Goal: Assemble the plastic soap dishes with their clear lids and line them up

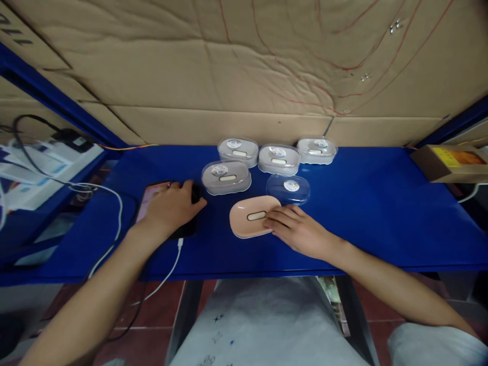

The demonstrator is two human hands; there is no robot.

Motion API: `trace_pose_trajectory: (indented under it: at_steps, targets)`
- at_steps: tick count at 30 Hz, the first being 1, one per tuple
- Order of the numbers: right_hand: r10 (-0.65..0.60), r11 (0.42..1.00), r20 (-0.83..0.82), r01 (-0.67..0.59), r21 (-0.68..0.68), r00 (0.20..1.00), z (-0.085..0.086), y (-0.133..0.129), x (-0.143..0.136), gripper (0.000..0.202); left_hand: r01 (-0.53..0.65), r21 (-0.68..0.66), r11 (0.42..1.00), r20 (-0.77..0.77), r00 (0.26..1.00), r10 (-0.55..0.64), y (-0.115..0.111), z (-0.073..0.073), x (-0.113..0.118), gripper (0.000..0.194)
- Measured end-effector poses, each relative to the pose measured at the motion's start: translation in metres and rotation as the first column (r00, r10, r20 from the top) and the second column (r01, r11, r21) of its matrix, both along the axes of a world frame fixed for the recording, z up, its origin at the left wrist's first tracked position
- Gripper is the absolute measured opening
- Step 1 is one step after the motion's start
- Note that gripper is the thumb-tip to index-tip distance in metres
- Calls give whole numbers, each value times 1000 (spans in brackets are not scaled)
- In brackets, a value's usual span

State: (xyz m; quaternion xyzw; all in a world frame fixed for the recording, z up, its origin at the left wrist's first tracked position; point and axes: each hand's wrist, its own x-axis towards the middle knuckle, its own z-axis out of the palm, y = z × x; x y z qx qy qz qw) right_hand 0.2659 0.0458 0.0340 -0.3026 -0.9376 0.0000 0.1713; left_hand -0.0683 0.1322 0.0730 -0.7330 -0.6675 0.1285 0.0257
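A peach oval soap dish (247, 209) with a cream pill-shaped piece in its middle lies on the blue table. My right hand (299, 233) grips its right end, fingers over the rim and the thumb hidden. At left, my left hand (171, 203) rests over a phone (146, 195) with a lit screen and a dark device (190, 229), fingers spread and thumb stretched out to the right. Just behind the dish lies a loose clear oval lid (280, 190) with a round label. Several lidded soap dishes (226, 185) stand farther back, each under a clear labelled cover.
A cardboard wall (244, 76) closes off the back of the blue table (366, 213). Power strips (46, 168) and tangled cables are at the left. A white charging cable (175, 262) runs off the front edge. On the right sits a cardboard box (446, 162).
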Motion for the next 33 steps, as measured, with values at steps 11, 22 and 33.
trace_pose_trajectory:
  at_steps: [11,22,33]
  targets:
    - [5,999,9,-4,-49,1000,1,0,0,34,-10,85,996,-53,998,15,-2,-14,11,64]
    - [-7,996,39,11,-86,999,1,-2,0,37,-63,102,993,69,996,56,-2,-14,6,66]
    - [-8,997,14,9,-79,1000,2,-1,0,34,-74,309,948,447,891,-77,-60,-1,-38,57]
